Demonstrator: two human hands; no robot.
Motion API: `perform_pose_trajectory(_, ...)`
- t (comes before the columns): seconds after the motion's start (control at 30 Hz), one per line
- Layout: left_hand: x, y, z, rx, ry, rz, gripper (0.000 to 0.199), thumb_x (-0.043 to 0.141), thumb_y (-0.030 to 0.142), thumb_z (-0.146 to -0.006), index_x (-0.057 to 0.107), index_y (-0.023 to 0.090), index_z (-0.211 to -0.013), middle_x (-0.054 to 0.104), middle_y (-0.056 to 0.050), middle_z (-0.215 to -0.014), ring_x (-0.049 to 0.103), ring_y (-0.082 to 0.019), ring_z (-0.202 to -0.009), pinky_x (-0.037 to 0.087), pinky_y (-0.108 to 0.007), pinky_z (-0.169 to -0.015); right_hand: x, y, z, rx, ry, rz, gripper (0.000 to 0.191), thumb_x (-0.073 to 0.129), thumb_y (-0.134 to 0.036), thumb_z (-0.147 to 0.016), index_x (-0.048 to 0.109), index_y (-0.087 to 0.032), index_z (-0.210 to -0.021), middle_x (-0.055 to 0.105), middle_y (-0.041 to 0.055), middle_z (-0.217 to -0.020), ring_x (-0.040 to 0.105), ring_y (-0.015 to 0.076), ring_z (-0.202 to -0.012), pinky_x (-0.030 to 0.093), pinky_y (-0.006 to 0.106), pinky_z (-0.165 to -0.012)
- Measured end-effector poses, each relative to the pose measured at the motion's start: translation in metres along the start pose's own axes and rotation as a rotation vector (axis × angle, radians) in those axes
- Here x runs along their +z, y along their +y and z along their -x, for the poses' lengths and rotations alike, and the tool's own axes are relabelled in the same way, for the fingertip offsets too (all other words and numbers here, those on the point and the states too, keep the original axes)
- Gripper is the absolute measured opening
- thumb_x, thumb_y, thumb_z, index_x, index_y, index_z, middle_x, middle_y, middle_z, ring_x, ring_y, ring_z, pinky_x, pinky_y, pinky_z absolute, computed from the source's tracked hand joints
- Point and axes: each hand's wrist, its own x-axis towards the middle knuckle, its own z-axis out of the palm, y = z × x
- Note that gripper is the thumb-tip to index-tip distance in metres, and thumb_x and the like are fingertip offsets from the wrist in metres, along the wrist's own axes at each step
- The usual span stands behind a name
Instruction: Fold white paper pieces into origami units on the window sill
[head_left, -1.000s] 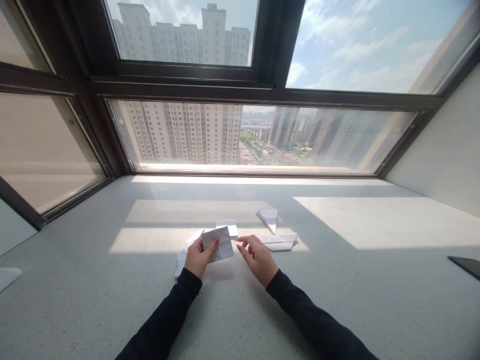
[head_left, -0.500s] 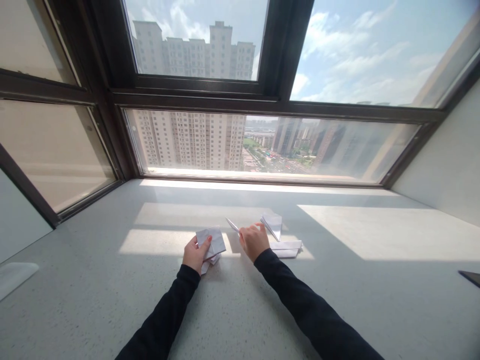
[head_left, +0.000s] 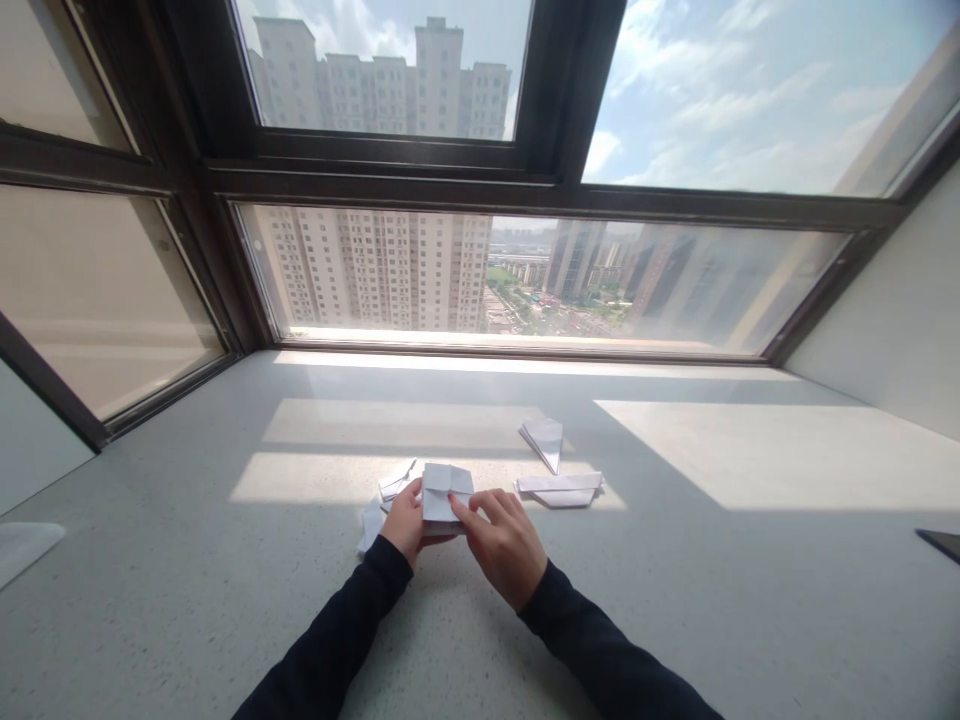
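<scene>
Head view: both hands (head_left: pixel 508 542) grip a squarish folded paper (head_left: pixel 438 487), white and creased.

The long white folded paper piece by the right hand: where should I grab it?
Probably pinch the long white folded paper piece by its right end, coming from the right: it stretches sideways, and the right hand is near its left end.

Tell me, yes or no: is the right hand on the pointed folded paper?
No, the right hand touches the square folded paper in the left hand, while the pointed folded paper lies apart on the sill.
</scene>
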Motion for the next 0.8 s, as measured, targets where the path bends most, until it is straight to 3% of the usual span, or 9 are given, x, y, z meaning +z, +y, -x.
perform_pose_trajectory(0.27, 0.0014, 0.0022, 0.0038, -0.001, -0.011, 0.016, 0.050, 0.066, 0.028, -0.059, 0.049, 0.020, -0.106, 0.066, -0.005, -0.075, 0.062, -0.018, -0.061, 0.048, -0.025, -0.049, -0.0004, 0.0050, 0.0027, 0.003, -0.019, -0.041, 0.026, 0.040, -0.014, -0.080, 0.056, -0.017, -0.100, 0.058, 0.0080, -0.093, 0.047, 0.0173, -0.077, 0.039, 0.031, -0.065)
perform_pose_trajectory(0.57, -0.0025, 0.0045, 0.0024, -0.032, 0.022, 0.073, 0.033, 0.055, 0.038, -0.069, 0.052, 0.019, -0.096, 0.064, -0.005, -0.077, 0.061, -0.017, -0.062, 0.049, -0.026, -0.051, -0.0035, 0.0012, 0.0015, -0.009, -0.049, 0.019, 0.024, 0.041, -0.017, -0.080, 0.057, -0.016, -0.099, 0.059, 0.0081, -0.090, 0.047, 0.0180, -0.077, 0.035, 0.031, -0.063)
perform_pose_trajectory(0.7, -0.0008, 0.0092, 0.0059, -0.055, 0.004, 0.092, 0.047, 0.041, 0.055, -0.072, 0.053, 0.017, -0.096, 0.064, -0.007, -0.074, 0.062, -0.018, -0.065, 0.049, -0.027, -0.052, -0.0017, 0.0019, 0.0019, -0.013, -0.069, 0.036, 0.023, 0.042, -0.018, -0.080, 0.057, -0.016, -0.098, 0.059, 0.0078, -0.087, 0.047, 0.0177, -0.075, 0.034, 0.030, -0.062)
perform_pose_trajectory(0.8, 0.0002, 0.0084, 0.0070, -0.004, -0.035, 0.023, 0.046, 0.048, 0.054, -0.068, 0.050, 0.018, -0.098, 0.064, -0.006, -0.076, 0.061, -0.018, -0.065, 0.049, -0.025, -0.051, -0.0023, 0.0019, 0.0018, -0.013, -0.080, 0.034, 0.022, 0.045, -0.019, -0.079, 0.057, -0.017, -0.098, 0.058, 0.0075, -0.086, 0.046, 0.0180, -0.076, 0.034, 0.031, -0.063)
